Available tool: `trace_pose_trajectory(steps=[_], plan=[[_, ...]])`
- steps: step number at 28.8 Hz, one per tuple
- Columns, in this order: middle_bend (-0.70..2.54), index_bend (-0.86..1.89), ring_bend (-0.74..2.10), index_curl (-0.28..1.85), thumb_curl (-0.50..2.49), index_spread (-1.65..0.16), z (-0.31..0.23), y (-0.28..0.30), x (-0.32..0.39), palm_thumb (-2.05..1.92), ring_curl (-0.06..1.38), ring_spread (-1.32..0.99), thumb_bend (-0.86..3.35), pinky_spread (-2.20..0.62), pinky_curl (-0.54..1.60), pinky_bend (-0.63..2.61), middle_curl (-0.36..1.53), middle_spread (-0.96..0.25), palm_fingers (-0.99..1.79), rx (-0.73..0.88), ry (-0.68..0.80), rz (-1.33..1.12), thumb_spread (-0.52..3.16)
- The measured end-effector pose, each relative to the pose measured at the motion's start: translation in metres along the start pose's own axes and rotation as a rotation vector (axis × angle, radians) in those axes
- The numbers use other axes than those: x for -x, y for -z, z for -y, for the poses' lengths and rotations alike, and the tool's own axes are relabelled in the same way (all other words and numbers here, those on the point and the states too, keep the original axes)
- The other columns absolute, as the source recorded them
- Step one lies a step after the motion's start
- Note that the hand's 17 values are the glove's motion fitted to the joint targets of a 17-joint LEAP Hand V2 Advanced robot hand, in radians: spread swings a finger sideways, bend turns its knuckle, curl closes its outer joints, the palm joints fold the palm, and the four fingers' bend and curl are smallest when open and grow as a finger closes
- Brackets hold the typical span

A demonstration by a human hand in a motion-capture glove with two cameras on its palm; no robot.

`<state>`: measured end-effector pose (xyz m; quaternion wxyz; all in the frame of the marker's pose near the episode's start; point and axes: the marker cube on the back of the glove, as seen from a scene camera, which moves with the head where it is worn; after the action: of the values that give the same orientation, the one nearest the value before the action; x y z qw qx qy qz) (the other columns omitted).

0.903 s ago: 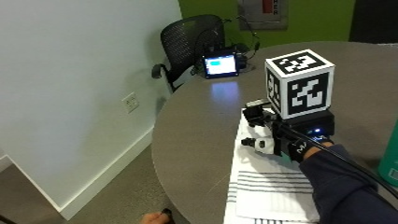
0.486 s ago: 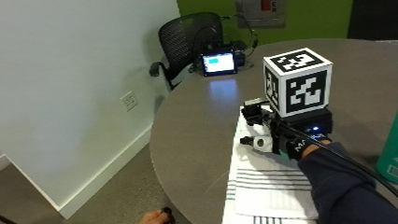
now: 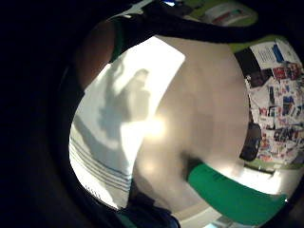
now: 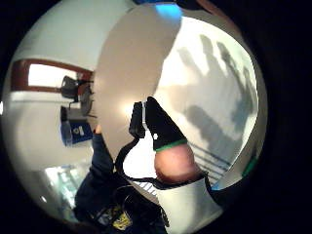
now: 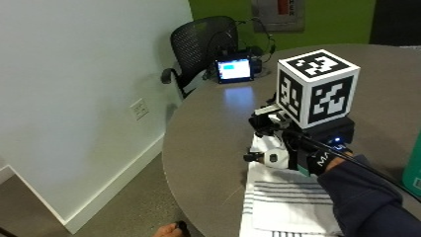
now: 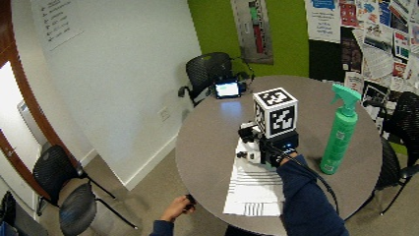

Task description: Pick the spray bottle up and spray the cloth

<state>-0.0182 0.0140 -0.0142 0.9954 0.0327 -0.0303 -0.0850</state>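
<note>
A white cloth with dark stripes [image 6: 252,189] lies flat on the round grey table [image 6: 209,132], near its front edge. My gloved right hand [image 6: 265,150] is over the cloth's far end, palm down and holding nothing. Its spread fingers cast a shadow on the cloth [image 4: 214,92], and the thumb [image 4: 170,151] sticks out straight. The green spray bottle [image 6: 340,130] stands upright on the table, to the right of the hand and apart from it. It shows beside the cloth [image 3: 118,123] as a green shape [image 3: 232,194]. Only its edge [image 5: 414,168] shows in the outside view.
A small lit screen [image 5: 234,69] stands at the table's far edge, in front of a black office chair [image 5: 204,42]. A bare hand [image 6: 178,205] hangs below the table's near edge. A white wall runs along the left. More chairs [image 6: 65,191] stand on the floor.
</note>
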Motion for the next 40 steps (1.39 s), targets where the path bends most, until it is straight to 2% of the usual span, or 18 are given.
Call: trace_pose_trajectory(steps=[9, 18, 28, 34, 40], plan=[[0.20, 0.26, 0.23, 0.30, 0.29, -0.43, -0.047, 0.039, 0.060, 0.43, 0.14, 0.05, 0.05, 0.31, 0.26, 0.42, 0.22, -0.03, 0.41, -0.174, 0.261, 0.049, 1.13], [0.19, 0.21, 0.23, 0.32, 0.31, -0.43, -0.112, 0.062, 0.073, 0.43, 0.18, 0.02, -0.01, 0.31, 0.27, 0.36, 0.25, -0.04, 0.46, -0.286, 0.372, 0.055, 1.12], [0.18, 0.18, 0.22, 0.32, 0.30, -0.42, -0.153, 0.067, 0.060, 0.31, 0.21, 0.01, -0.04, 0.32, 0.28, 0.31, 0.27, -0.04, 0.51, -0.341, 0.395, 0.147, 1.09], [0.19, 0.17, 0.24, 0.32, 0.30, -0.41, -0.177, 0.079, 0.040, 0.29, 0.23, 0.00, -0.03, 0.32, 0.29, 0.27, 0.28, -0.04, 0.55, -0.390, 0.391, 0.119, 1.08], [0.21, 0.14, 0.27, 0.31, 0.30, -0.41, -0.199, 0.079, 0.010, 0.29, 0.25, -0.01, -0.03, 0.31, 0.29, 0.24, 0.30, -0.04, 0.59, -0.449, 0.338, 0.230, 1.08]])
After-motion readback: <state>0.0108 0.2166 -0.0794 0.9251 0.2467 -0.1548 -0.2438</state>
